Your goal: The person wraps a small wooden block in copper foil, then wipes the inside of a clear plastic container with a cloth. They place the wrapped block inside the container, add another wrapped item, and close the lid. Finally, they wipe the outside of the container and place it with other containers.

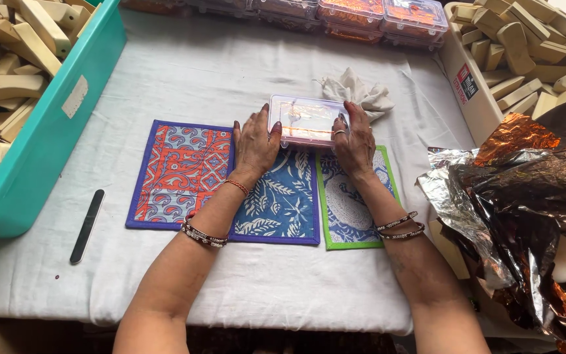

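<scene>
Two hands on one item. Left hand (255, 143) and right hand (354, 141) both rest on a clear plastic box (306, 122), which sits at mid-table on the far edge of the patchwork mats (230, 183), touching them. Left hand: palm down on the mat, fingers spread against the box's left end, not wrapped around it. Right hand: fingers laid over the box's right end, thumb side toward the lid; a ring shows on one finger. Both press or steady the box; neither hand lifts it as far as I can tell.

Box: shallow, rectangular, see-through lid, pale contents with an orange-yellow strip inside. Judged light, thin-walled, somewhat flexible; lid likely to pop or dent under hard squeeze. Smooth plastic, so probably slippery against fingers. Best hold appears to be the two short ends, as now, or the rim where lid meets base.

Surroundings: white cloth (355, 92) crumpled just beyond the box on the right. More clear boxes (375, 16) with orange contents along the far edge. Teal crate (47, 131) at left and a white crate (470, 85) at far right, both full of pale wooden blocks. Crumpled copper-silver foil (525, 203) near right. Black nail file (87, 226) near left, well apart from the hands. White tablecloth (198, 72) under all.
</scene>
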